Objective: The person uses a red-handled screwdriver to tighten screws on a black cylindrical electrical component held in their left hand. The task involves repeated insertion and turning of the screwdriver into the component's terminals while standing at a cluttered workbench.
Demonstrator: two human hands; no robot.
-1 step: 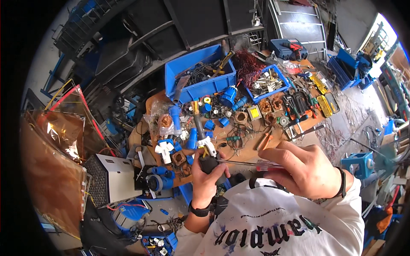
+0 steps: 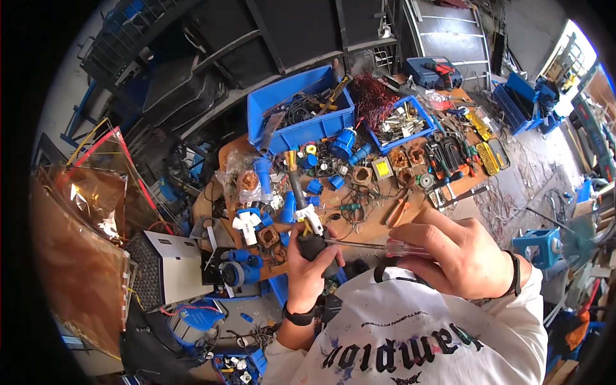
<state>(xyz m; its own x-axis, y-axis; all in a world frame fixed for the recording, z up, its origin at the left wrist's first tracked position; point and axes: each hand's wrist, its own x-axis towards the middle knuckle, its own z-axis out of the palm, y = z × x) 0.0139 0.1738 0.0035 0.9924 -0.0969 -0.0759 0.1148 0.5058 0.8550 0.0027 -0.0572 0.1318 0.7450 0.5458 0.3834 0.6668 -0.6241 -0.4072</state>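
My left hand (image 2: 312, 262) is closed around a black plug body (image 2: 312, 244) held over the near edge of the wooden bench (image 2: 375, 224). A white insert with yellow wire ends (image 2: 310, 221) sticks out of the plug's top. My right hand (image 2: 459, 253) grips a screwdriver with a clear handle (image 2: 410, 249). Its thin shaft (image 2: 356, 244) runs left and meets the plug at my left fingers. Both wrists wear dark bands.
A large blue bin (image 2: 301, 131) of cables and a smaller blue bin (image 2: 420, 112) of metal parts stand at the back. Blue plug parts (image 2: 345, 142), copper-wound coils (image 2: 401, 158), orange-handled pliers (image 2: 396, 210) and screwdrivers litter the bench. A grey metal box (image 2: 168, 266) sits left.
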